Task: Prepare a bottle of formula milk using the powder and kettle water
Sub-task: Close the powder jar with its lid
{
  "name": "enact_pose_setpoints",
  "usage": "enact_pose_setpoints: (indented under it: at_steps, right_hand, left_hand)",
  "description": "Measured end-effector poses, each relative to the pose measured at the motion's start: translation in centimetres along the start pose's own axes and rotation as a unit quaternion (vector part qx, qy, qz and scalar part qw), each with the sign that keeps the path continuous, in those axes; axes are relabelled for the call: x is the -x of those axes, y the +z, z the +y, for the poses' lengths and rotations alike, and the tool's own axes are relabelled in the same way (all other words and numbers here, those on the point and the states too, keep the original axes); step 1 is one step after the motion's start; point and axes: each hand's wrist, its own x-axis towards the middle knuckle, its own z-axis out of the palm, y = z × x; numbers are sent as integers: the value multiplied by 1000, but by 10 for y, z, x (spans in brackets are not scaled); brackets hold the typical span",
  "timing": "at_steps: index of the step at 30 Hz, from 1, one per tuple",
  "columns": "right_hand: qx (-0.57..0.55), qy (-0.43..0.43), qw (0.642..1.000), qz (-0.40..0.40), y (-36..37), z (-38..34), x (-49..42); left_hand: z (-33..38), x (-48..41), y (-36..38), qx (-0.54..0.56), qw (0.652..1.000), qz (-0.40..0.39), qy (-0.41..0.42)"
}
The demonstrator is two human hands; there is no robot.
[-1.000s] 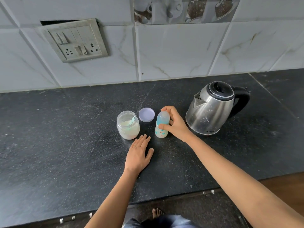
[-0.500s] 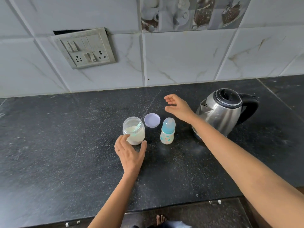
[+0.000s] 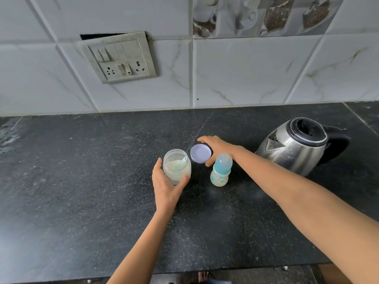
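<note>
Jar [image 3: 176,169] in left grip [image 3: 167,186], lid [image 3: 200,153] seemingly under right [image 3: 217,147]

Desk [image 3: 82,201]: dark speckled stone, matt. Kettle [image 3: 295,148]: brushed metal, glossy, black plastic lid. Jar [image 3: 176,167]: clear plastic. Wall tiles [image 3: 235,74]: smooth, marbled, glazed.

Soft, even daylight, slightly dim and cool; faint shadows on the dark countertop [image 3: 82,201], mild highlights on the steel kettle [image 3: 291,152], wide-angle bowing of tile lines at edges, overall slightly soft focus.
</note>
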Motion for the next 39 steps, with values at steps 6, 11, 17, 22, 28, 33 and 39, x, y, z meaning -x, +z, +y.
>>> enact_pose_setpoints:
  at_steps: [6,11,17,22,28,33,39]
  right_hand:
    - [84,-18,996,11,6,-2,-8]
    - [143,-41,989,3,-23,-12,-6]
    - [233,-97,965,-73,-58,-66,-5]
    - [280,-158,941,-102,-55,-105,-6]
    - [231,-227,939,-121,-35,-127,0]
    - [240,-245,932,-116,-24,-127,3]
    - [280,-222,932,-55,-13,-128,12]
  left_hand:
    - [-2,-1,-1,14,1000,-10,12]
    - [2,-4,-5,20,999,-15,25]
    - [18,-6,-11,33,999,-32,23]
    - [20,-10,-15,41,998,-47,10]
    - [16,-13,-15,59,996,-65,-12]
    - [10,-19,-11,44,997,-63,-23]
    - [14,-16,-10,41,997,-61,-21]
